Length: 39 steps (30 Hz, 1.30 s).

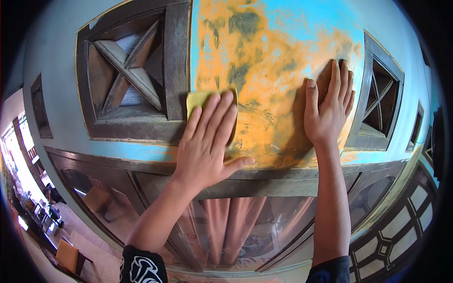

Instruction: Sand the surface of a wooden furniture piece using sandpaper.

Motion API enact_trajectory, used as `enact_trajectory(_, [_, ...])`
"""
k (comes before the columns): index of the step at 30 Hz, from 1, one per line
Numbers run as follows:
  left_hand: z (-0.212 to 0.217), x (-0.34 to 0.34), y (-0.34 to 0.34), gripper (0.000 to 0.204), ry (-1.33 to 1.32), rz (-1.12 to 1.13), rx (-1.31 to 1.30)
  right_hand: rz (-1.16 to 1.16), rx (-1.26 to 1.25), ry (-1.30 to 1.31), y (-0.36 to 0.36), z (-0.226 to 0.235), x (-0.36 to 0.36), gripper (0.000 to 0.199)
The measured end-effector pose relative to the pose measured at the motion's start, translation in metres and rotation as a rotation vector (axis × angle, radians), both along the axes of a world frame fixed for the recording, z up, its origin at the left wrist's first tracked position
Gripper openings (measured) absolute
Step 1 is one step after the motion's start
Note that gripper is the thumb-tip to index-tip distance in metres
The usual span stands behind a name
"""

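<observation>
- Orange-brown undercoat shows across most of the wall panel point(273, 70) between the two vent openings; the blue paint there is largely worn off.
- Blue paint survives along the panel's top right and in small flecks near the centre; dark greyish blotches sit in the upper middle and beside the left edge.
- Left hand point(207, 141) lies flat, fingers extended, pressing a yellow sanding pad point(200, 99) against the panel's lower left, just beside the frame of the left wooden vent point(134, 70). The pad is pinned under the fingers rather than clenched; only its upper left corner is visible.
- Right hand point(328, 106) is spread open and empty, palm resting on the panel's right side, next to the right wooden vent point(380, 99).
- Judgement: stripping of this panel appears well advanced, since bare orange dominates the middle and lower area.
- Judgement: remaining work appears to be the blue strip at the top right, the dark patches, and the pale blue band below the panel.
- Window glass point(245, 226) below, with pink curtain behind it, shows no sanding marks that can be made out.
</observation>
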<state>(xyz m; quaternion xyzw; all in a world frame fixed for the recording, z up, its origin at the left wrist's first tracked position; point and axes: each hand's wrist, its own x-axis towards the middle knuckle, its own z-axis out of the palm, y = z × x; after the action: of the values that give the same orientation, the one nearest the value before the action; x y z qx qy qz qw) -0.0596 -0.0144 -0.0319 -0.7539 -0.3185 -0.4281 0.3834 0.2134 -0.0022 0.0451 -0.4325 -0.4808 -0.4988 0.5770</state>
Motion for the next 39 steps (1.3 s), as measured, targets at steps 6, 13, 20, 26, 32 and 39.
enact_trajectory(6, [-0.052,-0.008,-0.004,0.102,0.129,0.100,-0.014,-0.014,0.007,0.002,-0.005,0.003,-0.002,0.069])
enact_trajectory(13, [-0.021,-0.001,-0.007,0.109,0.057,0.148,-0.014,-0.019,0.008,0.004,-0.005,0.002,0.000,0.067])
enact_trajectory(20, [0.015,0.002,-0.003,0.107,0.092,0.080,0.015,0.013,-0.009,-0.005,-0.004,0.002,0.002,0.070])
enact_trajectory(26, [-0.038,0.003,-0.005,0.117,0.100,0.068,-0.036,-0.038,-0.031,-0.014,-0.005,0.001,0.002,0.069])
enact_trajectory(32, [0.026,0.011,-0.002,0.107,0.027,0.024,0.023,-0.056,-0.100,-0.111,-0.009,-0.006,0.005,0.062])
enact_trajectory(39, [-0.044,0.001,-0.003,0.117,0.136,0.062,-0.016,-0.011,-0.162,-0.285,-0.021,-0.011,0.018,0.059])
